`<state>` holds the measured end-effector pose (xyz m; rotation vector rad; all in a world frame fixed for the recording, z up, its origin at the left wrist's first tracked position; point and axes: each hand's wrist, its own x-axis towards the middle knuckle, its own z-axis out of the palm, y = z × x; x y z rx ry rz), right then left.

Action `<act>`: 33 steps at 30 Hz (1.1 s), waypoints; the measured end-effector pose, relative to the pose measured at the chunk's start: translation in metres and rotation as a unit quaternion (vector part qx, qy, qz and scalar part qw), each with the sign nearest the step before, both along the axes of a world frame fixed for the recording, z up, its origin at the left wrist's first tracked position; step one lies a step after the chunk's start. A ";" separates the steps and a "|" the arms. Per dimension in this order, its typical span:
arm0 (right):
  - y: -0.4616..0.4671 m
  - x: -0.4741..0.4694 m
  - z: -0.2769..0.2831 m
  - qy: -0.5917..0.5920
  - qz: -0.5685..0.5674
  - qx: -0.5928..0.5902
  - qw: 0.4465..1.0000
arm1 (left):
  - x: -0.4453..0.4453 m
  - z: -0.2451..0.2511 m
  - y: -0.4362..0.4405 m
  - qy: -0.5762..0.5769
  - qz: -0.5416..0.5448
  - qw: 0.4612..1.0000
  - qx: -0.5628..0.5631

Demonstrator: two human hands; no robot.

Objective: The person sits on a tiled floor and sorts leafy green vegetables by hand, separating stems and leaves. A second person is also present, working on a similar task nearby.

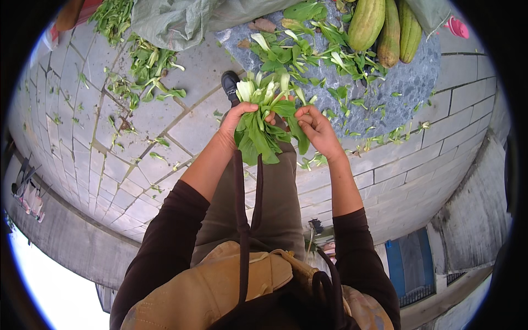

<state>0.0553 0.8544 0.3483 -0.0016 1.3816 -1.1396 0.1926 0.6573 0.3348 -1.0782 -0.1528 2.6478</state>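
A bunch of leafy greens (260, 136) with pale stalks is gripped in my left hand (241, 117), the stalk ends pointing up in the view and the leaves hanging over my legs. Just right of the bunch, my right hand (315, 128) pinches a single green leafy stem (301, 134) between thumb and fingers. Loose leaves and pale stalks (288, 53) lie on a speckled grey stone slab (396, 95) beyond my hands. At the slab's far side rest several large yellow-green gourds (367, 24).
A grey-green woven plastic sack (169, 24) spreads across the far edge. Piles of trimmed greens (148, 62) lie on the paving stones (194, 119) at the left, with leaf scraps scattered around. My black shoe (229, 84) stands beside the slab. A pink plastic object (458, 28) is at the far right.
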 end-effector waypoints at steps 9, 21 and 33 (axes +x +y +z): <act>-0.002 0.012 0.001 0.004 -0.008 0.007 1.000 | 0.009 0.004 -0.010 -0.011 -0.009 0.998 -0.056; -0.006 0.001 0.004 -0.129 -0.064 0.016 0.989 | 0.019 0.013 -0.011 0.135 -0.357 0.888 -0.255; 0.006 0.001 -0.010 -0.044 0.284 0.053 0.956 | 0.004 0.033 0.003 0.281 -0.512 0.709 -0.394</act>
